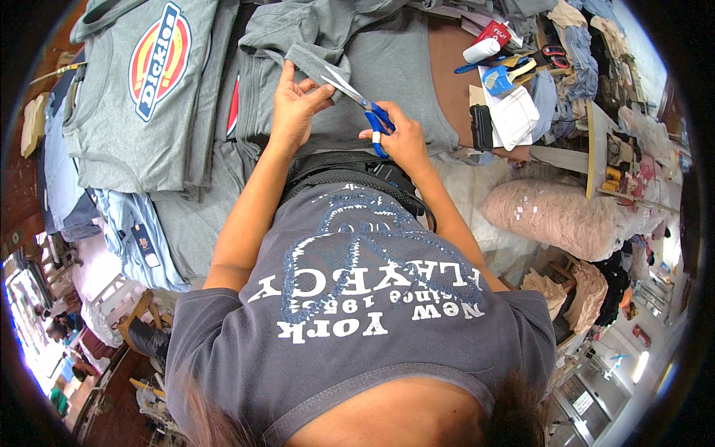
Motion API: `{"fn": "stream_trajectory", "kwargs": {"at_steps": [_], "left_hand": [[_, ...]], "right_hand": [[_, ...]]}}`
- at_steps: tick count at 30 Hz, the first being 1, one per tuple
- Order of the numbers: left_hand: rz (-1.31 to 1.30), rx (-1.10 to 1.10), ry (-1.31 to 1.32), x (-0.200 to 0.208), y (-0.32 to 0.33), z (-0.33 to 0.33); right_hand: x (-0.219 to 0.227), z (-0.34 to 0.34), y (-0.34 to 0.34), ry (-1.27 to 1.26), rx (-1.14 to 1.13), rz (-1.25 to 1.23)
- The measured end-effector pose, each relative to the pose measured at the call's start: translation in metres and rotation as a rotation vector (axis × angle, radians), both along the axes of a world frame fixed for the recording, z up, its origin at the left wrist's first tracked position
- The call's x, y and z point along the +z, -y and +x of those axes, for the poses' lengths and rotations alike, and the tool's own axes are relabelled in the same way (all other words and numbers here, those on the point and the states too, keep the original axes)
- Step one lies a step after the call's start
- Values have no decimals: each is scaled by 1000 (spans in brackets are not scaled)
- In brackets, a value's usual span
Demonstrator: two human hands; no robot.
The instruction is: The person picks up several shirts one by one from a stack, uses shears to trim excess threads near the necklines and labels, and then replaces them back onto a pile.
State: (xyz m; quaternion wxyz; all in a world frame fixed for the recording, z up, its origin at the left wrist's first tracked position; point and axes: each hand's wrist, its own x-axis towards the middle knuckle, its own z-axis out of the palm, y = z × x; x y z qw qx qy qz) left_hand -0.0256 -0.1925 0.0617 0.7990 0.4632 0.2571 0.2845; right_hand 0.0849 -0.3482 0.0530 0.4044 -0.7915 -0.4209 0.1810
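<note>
My left hand is closed at the fingertips on the edge of a grey knit garment, which looks like a sleeve or hem. Scissors with blue handles are in my right hand, fingers through the loops. Their blades are parted and point up and left, close to the held edge; whether cloth lies between them I cannot tell. More grey fabric spreads under both hands. To the left lies a stack of grey T-shirts, the top one bearing a red, yellow and blue print.
At the right of the brown tabletop are a black case, a white pouch, a blue-and-yellow object and a red packet. A plastic-wrapped bundle lies at right. Light blue garments hang at left.
</note>
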Motion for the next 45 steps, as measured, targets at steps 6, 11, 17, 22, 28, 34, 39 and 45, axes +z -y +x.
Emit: {"fn": "stream_trajectory", "kwargs": {"at_steps": [6,11,17,22,28,34,39,45], "left_hand": [[-3,17,6,-1,1,1],[20,-8,16,0,1,1],[34,21,25,-6,3,3],[28,19,23,-5,5,3],[40,14,8,-8,8,4],[12,21,35,-2,10,4],[22,21,32,0,10,4],[29,34,48,-2,9,3]], "right_hand": [[-4,4,3,-25,15,-32],[-2,5,4,-18,8,-67],[11,5,-5,-12,22,-90],[12,7,-6,-22,43,-100],[-3,8,2,-59,32,-81],[9,7,0,-35,47,-134],[8,7,-2,-29,45,-99],[1,8,4,-80,51,-119]]}}
